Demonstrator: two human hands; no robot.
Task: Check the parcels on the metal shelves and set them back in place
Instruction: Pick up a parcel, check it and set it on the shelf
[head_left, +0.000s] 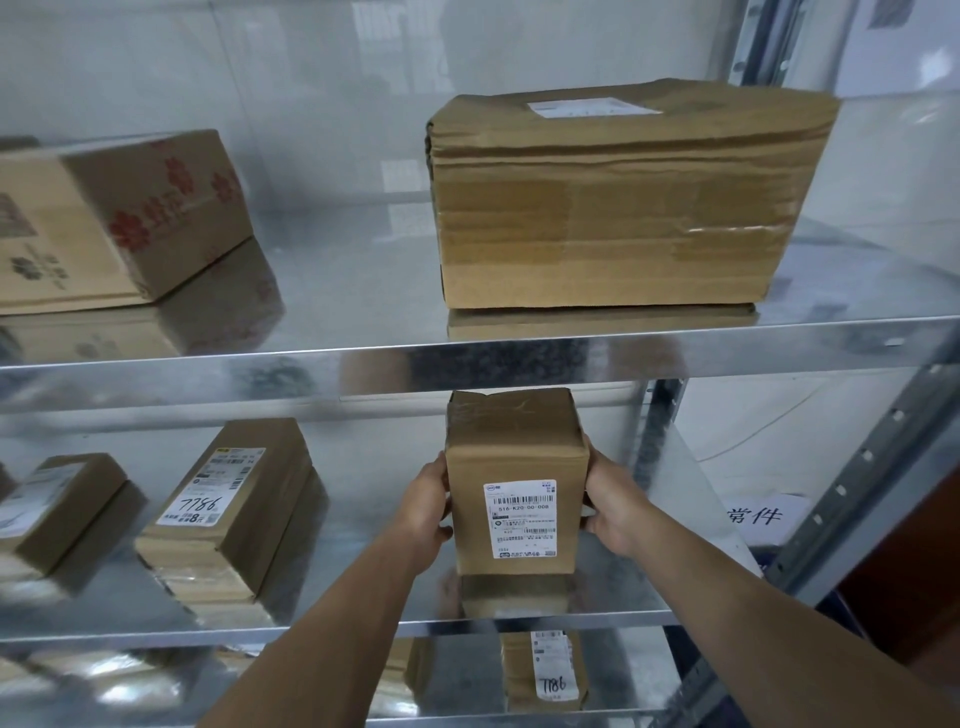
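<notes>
A tall brown cardboard parcel with a white barcode label facing me stands upright on the middle metal shelf. My left hand grips its left side and my right hand grips its right side. The parcel's bottom edge rests at the shelf surface, mirrored in the shiny metal. Both forearms reach up from the lower edge of the view.
On the same shelf lie a flat parcel marked 7786 and a small box at the left. The upper shelf bears a large taped box and a printed carton. Another labelled parcel sits on the shelf below.
</notes>
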